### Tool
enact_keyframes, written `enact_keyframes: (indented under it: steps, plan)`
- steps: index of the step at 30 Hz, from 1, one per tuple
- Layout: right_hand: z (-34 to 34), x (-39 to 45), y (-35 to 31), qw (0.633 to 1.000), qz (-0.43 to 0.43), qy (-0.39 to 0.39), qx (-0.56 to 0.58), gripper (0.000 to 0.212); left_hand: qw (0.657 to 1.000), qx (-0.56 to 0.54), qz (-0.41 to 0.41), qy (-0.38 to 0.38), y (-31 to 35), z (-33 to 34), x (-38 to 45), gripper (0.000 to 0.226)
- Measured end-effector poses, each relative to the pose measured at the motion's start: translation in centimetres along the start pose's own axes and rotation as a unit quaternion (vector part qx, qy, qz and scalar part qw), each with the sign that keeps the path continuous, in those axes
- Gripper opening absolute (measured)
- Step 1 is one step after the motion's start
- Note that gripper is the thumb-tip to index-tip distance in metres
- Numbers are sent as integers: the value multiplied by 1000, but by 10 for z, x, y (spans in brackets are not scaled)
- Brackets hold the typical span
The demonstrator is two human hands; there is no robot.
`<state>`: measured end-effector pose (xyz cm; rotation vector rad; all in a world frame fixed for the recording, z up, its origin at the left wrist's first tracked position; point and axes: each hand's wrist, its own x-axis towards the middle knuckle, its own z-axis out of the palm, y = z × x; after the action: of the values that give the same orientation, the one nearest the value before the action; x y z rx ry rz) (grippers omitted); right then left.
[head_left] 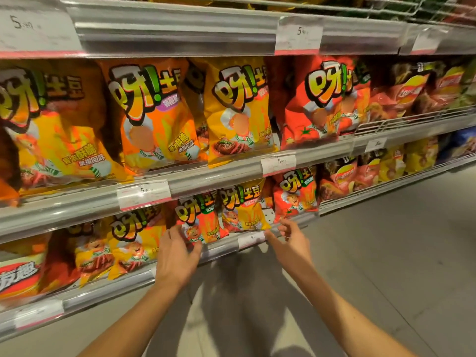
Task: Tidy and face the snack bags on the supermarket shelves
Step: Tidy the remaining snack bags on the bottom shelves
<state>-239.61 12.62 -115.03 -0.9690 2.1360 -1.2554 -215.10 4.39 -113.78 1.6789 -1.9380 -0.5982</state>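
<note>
My left hand (177, 256) is nearest, fingers straight and resting against the lower edge of an orange-red snack bag (199, 219) on the bottom shelf (103, 292). My right hand (292, 239) hovers just beside a yellow bag (243, 207), fingers loosely curled, gripping nothing. Above, a middle shelf (219, 173) carries bigger yellow and red bags upright.

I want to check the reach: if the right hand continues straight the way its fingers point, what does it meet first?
Probably the yellow bag on the lower shelf, near its bottom right corner; the right hand points up-left toward it, though depth is unclear.
</note>
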Motion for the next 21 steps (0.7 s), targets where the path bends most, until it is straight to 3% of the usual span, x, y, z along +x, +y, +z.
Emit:
enact_keyframes:
  steps: [3, 8, 11, 15, 21]
  plan:
    - [17, 17, 0, 999, -3, -38, -18, 70, 999, -40, -31, 19, -3, 7, 14, 74]
    - [47, 56, -11, 995, -47, -92, -14, 84, 989, -131, -57, 24, -16, 18, 43, 61]
    - [64, 72, -14, 993, -88, -74, 2, 101, 984, -170, -60, 18, -21, 25, 53, 51]
    - [83, 87, -15, 993, -96, -44, 59, 86, 972, -230, -50, -12, -22, 36, 64, 23]
    - [89, 100, -9, 992, -83, -60, 68, 85, 964, -254, -73, -25, -27, 50, 75, 27]
